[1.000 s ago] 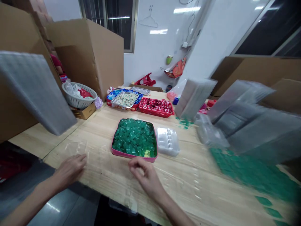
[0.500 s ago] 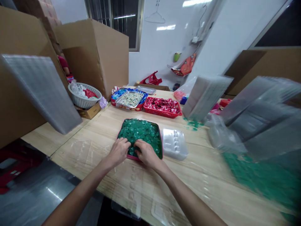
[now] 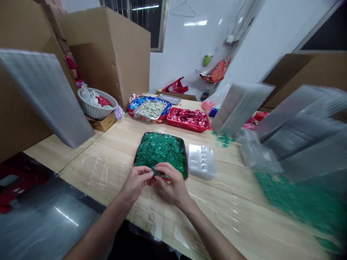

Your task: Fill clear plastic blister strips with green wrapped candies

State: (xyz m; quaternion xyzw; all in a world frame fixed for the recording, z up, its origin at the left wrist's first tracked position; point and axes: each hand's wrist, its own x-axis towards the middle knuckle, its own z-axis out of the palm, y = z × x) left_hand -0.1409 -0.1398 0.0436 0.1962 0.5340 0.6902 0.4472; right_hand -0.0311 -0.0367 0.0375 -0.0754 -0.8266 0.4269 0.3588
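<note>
A pink-rimmed tray point(image 3: 186, 159) heaped with small green clear-wrapped packets point(image 3: 159, 148) lies on the table in front of me. My left hand point(image 3: 137, 180) is at the tray's near edge, thumb and forefinger pinched on a small green packet point(image 3: 154, 172). Close against it, my right hand point(image 3: 170, 180) has its fingers curled toward the same packet; its fingertips are partly hidden. Touching the tray's right side is a stack of clear plastic blister trays point(image 3: 202, 162).
Behind stand a red basket point(image 3: 189, 125) of red packets and a tin with a metal tray point(image 3: 150, 109). Tall stacks of clear plastic trays rise at left point(image 3: 51, 97) and right point(image 3: 241, 108). More green packets point(image 3: 298, 202) spread at right. Clear plastic sheets lie on the near tabletop.
Both hands have drawn back from inside the green packets to the tray's near edge and come together, with a small green packet now between the fingertips. The view has shifted slightly.
</note>
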